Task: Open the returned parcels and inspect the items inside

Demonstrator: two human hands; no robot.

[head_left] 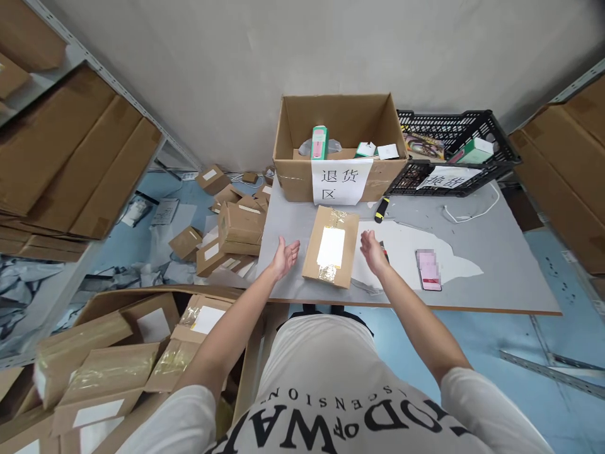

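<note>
A brown cardboard parcel (329, 247) sits on the grey table (513, 277), near the middle of the frame. It has a white label (331, 243) on top and shiny clear tape at both ends. The left hand (286, 257) is just to the left of it, empty, with its fingers stretched out. The right hand (373, 252) is just to the right, with its palm turned to the parcel and nothing gripped. A small red and black thing (385, 252) peeks out beside the right hand, too hidden to name. Under that hand is a white sheet (409, 243), and a pink-screen phone (428, 270) lies to its right. Above the sheet is a yellow and black tool handle (381, 210). At the top middle, a big cardboard box (293, 183) wears a paper sign (343, 181) and has a green and pink carton (319, 144) in it. A black plastic crate (406, 185) is next to it at the upper right, with a green and white carton (475, 151) inside. A white cable (472, 219) curls below the crate. At the lower left, a large carton (189, 289) is full of taped parcels (111, 372).
</note>
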